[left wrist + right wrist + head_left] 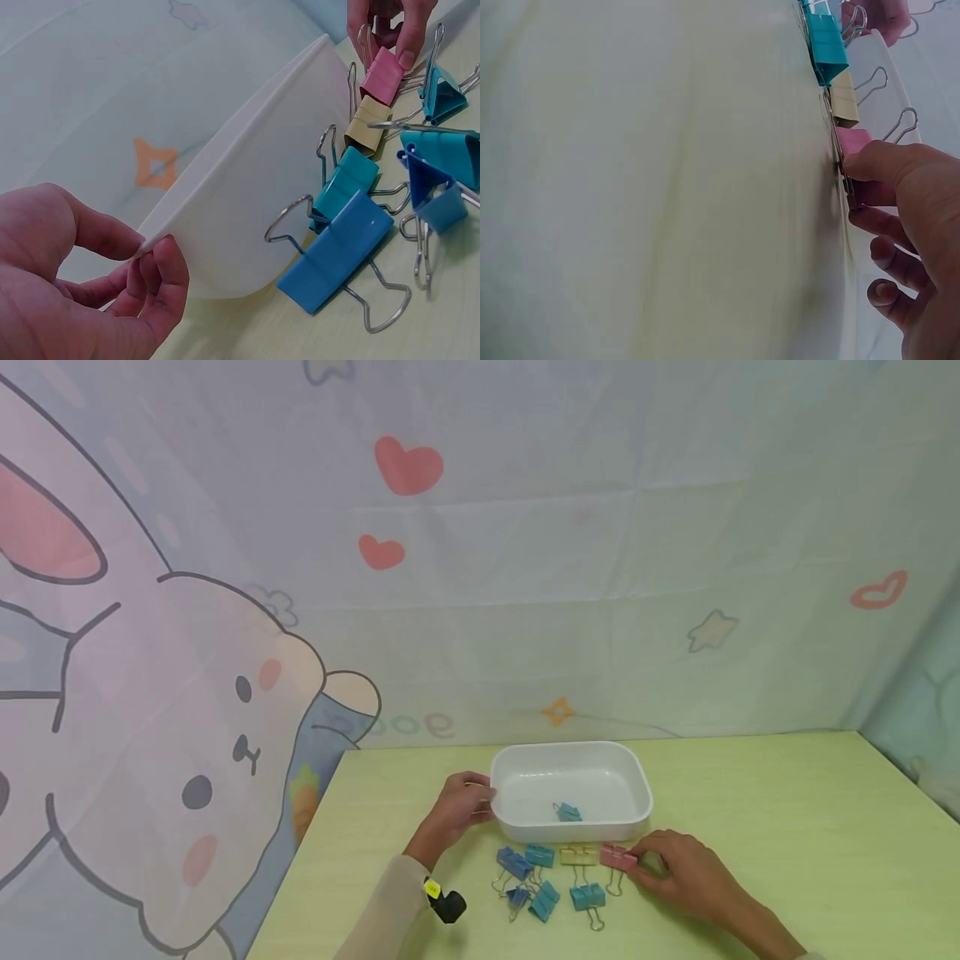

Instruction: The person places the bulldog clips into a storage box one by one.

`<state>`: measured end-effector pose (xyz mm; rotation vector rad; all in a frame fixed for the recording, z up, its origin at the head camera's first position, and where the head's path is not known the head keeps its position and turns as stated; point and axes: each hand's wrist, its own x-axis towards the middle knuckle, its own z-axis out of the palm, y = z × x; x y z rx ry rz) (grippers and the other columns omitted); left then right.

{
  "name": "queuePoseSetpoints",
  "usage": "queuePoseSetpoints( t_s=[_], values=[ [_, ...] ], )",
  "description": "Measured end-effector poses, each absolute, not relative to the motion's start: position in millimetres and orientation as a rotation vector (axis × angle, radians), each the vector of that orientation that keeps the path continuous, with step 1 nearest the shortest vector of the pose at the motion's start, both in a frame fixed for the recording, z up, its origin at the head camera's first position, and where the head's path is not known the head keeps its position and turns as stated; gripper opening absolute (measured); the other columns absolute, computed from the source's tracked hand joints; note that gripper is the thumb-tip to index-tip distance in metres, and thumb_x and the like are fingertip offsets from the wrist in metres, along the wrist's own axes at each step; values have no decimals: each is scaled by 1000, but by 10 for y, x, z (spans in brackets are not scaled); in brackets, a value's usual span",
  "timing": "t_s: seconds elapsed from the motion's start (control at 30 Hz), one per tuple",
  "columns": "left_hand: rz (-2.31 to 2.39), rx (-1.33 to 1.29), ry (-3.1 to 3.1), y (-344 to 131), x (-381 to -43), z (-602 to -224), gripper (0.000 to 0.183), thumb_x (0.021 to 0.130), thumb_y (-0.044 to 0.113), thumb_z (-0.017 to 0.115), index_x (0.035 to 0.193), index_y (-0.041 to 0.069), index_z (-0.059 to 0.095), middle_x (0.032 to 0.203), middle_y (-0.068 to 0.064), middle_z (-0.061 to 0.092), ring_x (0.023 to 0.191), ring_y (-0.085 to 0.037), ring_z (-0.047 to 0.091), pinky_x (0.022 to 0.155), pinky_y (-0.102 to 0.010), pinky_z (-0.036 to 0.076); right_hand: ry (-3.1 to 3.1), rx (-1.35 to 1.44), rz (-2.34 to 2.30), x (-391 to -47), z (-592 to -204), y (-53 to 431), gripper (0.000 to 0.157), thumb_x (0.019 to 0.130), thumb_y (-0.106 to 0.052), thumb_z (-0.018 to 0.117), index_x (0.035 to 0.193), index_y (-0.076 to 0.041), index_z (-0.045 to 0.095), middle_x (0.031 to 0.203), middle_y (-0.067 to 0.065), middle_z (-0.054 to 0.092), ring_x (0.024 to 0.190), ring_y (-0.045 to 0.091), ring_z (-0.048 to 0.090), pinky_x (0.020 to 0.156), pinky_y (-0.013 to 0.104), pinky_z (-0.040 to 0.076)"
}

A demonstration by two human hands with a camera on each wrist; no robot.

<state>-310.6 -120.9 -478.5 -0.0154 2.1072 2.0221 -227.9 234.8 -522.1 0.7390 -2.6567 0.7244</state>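
Note:
My left hand point(459, 806) pinches the left rim of a white rectangular tub point(525, 832), thumb over the edge and fingers beneath it in the left wrist view. A single teal binder clip point(568, 812) lies inside the tub. At the right end of the clips in front of it, my right hand point(686, 872) pinches a pink binder clip point(618, 857) between thumb and fingers. Beside that clip sits a yellow binder clip point(578, 857), then a teal clip point(346, 184) and a blue clip point(335, 251).
Closer to me lie more binder clips: a teal one point(587, 897), another teal one point(544, 902) and a small blue one point(517, 898). They rest on a pale yellow-green table point(765, 810). A printed curtain point(600, 568) hangs behind the table's far edge.

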Motion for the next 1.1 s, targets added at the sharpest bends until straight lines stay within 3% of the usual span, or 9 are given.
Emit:
queuePoseSetpoints(
  t_s=[0.47, 0.8, 1.1],
  values=[
    [2017, -22, 2107, -1216, -3093, -4770, 36, 98, 5, 64, 127, -13, 51, 116, -28, 61, 94, -32, 71, 75, -32, 60, -2617, 745, 739, -2251, -5152, 2386, 12, 84, -29, 87, 92, -30, 78, 91, -18, 71, 73, 2, 52, 64, 28, 48],
    [2014, -20, 2119, -1197, -3099, -4765, 35, 99, 5, 63, 127, -13, 51, 115, -26, 61, 91, -28, 71, 73, -31, 59, -2527, 831, 736, -2228, -5109, 2378, 20, 79, -18, 88, 93, -29, 78, 91, -22, 69, 73, 0, 54, 61, 23, 46],
    [2014, -42, 2105, -1211, -3100, -4764, 35, 99, 3, 62, 127, -13, 51, 114, -25, 61, 90, -28, 70, 73, -30, 59, -2452, 903, 769, -2188, -5016, 2314, 24, 79, -19, 88, 97, -31, 77, 90, -24, 68, 72, 2, 56, 60, 20, 46]
  ],
)
